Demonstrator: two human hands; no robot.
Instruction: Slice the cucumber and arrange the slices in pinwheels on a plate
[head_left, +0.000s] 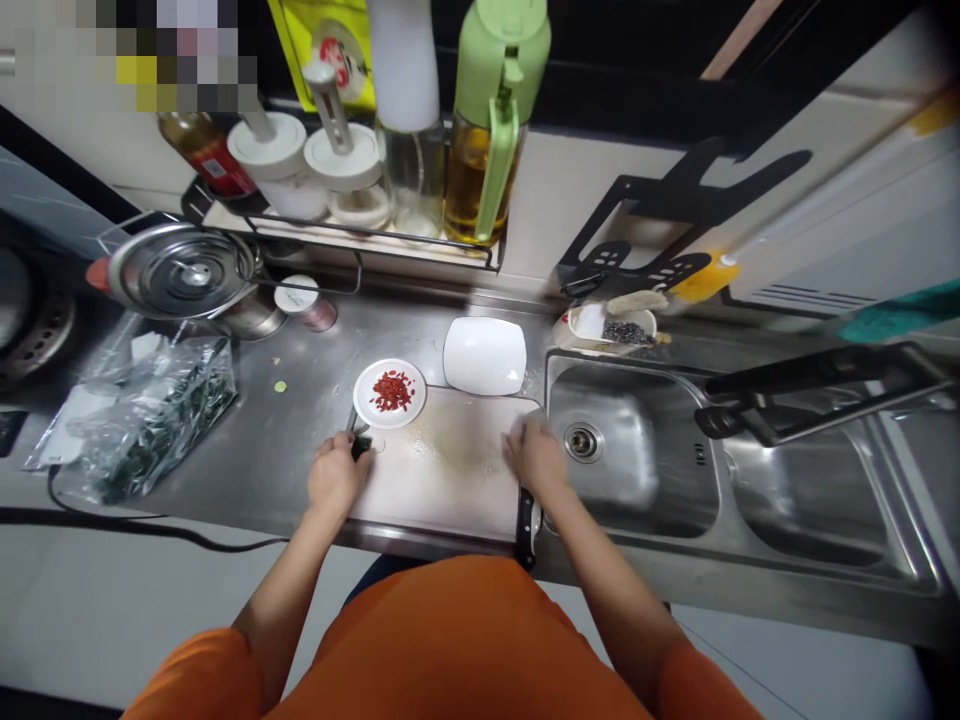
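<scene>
A pale cutting board [450, 490], wet in the middle, lies on the steel counter in front of me. My left hand [336, 478] is closed at its left edge, beside a small dark patch at the corner. At the opposite edge, my right hand [538, 458] has its fingers curled over the board, slightly blurred. A black-handled knife [527, 530] is below that hand along the board's right side; its blade is not clearly visible. A white plate of chopped red pieces [393, 391] overlaps the board's upper left corner. Behind the board sits a white square dish [484, 356].
On the right is a double steel sink [634, 440] with a black faucet [795, 390]. Bagged leafy greens [165, 420] and a lidded steel pot [191, 270] are at left. A rack [420, 250] above the counter carries jars and an oil bottle [480, 180].
</scene>
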